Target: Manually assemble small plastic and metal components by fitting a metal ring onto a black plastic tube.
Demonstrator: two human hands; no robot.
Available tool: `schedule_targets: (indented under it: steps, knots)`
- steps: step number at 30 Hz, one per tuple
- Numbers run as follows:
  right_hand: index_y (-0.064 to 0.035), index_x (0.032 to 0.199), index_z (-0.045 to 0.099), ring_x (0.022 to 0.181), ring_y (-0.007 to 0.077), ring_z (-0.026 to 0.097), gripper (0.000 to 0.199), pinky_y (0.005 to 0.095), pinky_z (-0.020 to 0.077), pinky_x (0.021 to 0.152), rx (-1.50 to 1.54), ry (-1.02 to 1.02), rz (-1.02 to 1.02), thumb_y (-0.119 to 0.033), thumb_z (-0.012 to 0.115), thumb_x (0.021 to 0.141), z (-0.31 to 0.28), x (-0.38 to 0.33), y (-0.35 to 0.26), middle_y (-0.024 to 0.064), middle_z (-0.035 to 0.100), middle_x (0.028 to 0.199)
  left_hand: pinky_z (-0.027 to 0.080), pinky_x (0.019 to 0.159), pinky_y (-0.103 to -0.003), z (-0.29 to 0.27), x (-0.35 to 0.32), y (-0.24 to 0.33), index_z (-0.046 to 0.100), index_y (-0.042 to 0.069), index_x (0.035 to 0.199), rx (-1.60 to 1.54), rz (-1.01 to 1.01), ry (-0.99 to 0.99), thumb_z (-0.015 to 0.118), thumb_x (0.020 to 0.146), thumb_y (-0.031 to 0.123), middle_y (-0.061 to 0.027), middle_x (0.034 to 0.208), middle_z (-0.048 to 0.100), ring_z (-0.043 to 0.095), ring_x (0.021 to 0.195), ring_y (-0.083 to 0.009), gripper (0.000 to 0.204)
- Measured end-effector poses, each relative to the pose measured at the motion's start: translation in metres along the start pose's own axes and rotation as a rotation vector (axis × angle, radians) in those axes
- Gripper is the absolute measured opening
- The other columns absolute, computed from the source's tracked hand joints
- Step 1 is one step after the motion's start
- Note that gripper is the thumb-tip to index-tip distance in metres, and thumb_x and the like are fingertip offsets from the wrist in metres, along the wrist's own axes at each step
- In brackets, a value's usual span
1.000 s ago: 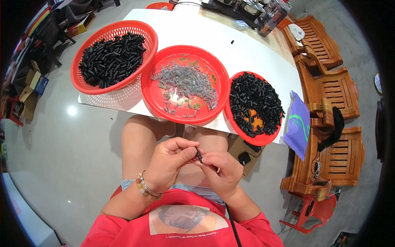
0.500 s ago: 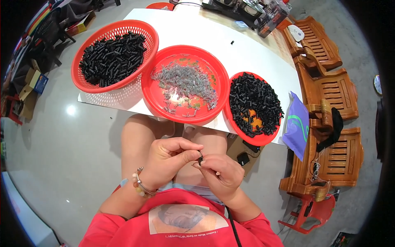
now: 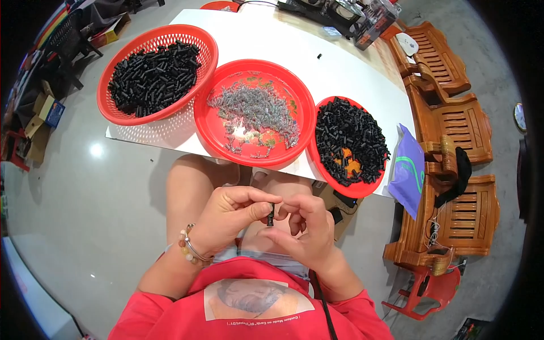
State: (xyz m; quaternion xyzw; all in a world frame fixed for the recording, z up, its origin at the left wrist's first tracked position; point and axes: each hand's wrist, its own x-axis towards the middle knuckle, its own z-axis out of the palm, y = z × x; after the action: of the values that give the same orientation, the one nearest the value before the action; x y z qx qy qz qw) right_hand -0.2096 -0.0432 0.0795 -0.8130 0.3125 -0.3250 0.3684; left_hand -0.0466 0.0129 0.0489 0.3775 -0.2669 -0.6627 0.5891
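Observation:
My left hand (image 3: 238,209) pinches a small black cylindrical piece (image 3: 270,219) upright between thumb and forefinger, above my lap. My right hand (image 3: 309,229) is beside it with thumb and fingers spread; its thumb tip is just below the piece, and whether it touches cannot be made out. On the table, a red perforated basket (image 3: 211,79) holds many longer black tubes (image 3: 153,79). The round red tray (image 3: 207,139) in the middle carries a heap of small silvery, spring-like parts (image 3: 255,110). Shorter black pieces (image 3: 351,136) fill a red plate (image 3: 357,191) on the right.
The white tabletop (image 3: 249,34) has one loose black piece (image 3: 319,56) on it. A purple bag (image 3: 408,170) hangs over its right edge. Wooden chairs (image 3: 462,124) and a red stool (image 3: 436,292) stand at the right; a cardboard box (image 3: 343,218) is under the table.
My right hand has loosened its pinch and spread its thumb and fingers. The black piece, partly hidden before, now shows upright in my left hand's fingertips.

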Motion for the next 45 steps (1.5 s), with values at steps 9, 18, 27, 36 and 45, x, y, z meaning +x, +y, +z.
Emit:
schedule_targets:
  steps: [9,18,27,36,45]
  knots:
    - [-0.0063,0.095,0.062,0.063,0.0209,0.059,0.041,0.0315,0.0471,0.053,-0.208,-0.136,-0.248,-0.032,0.077,0.067,-0.009,0.022,0.002,0.0046,0.060,0.079,0.047,0.072,-0.020,-0.005,0.003,0.004,0.042,0.000,0.134,-0.091,0.072,-0.108,0.061,0.087,0.003,-0.0001,0.084,0.058,0.056,0.081,-0.0058,0.051]
    - [-0.0051,0.084,0.064,0.060,0.0210,0.059,0.035,0.0301,0.0466,0.052,-0.381,-0.195,-0.360,-0.031,0.078,0.065,-0.010,0.026,0.000,0.0053,0.059,0.074,0.044,0.067,-0.017,-0.012,0.004,0.003,0.046,-0.004,0.130,-0.089,-0.067,-0.131,0.062,0.086,0.003,0.0038,0.078,0.055,0.052,0.072,-0.0025,0.047]
    - [-0.0053,0.078,0.062,0.048,0.0166,0.055,0.028,0.0279,0.0406,0.044,-0.271,-0.105,-0.366,-0.022,0.079,0.063,-0.005,0.025,0.009,0.0017,0.053,0.059,0.045,0.071,-0.021,-0.022,0.003,-0.004,0.048,0.005,0.134,-0.038,-0.031,-0.330,0.078,0.071,0.015,0.0015,0.089,0.056,0.050,0.076,-0.0076,0.070]
    - [-0.0037,0.083,0.062,0.043,0.0150,0.052,0.027,0.0264,0.0383,0.040,-0.231,-0.084,-0.355,-0.017,0.077,0.065,0.000,0.019,0.011,0.0010,0.050,0.054,0.045,0.065,-0.025,-0.027,0.006,0.003,0.054,0.007,0.128,0.606,0.289,-0.309,0.077,0.070,0.014,-0.0040,0.080,0.056,0.052,0.071,-0.0103,0.063]
    - [-0.0026,0.084,0.061,0.043,0.0158,0.052,0.027,0.0277,0.0379,0.039,-0.258,-0.068,-0.392,-0.014,0.077,0.066,0.003,0.020,0.006,0.0016,0.049,0.053,0.045,0.064,-0.024,-0.032,0.006,-0.004,0.057,0.005,0.124,0.543,0.333,-0.298,0.076,0.069,0.010,-0.0043,0.081,0.059,0.054,0.070,-0.0103,0.059]
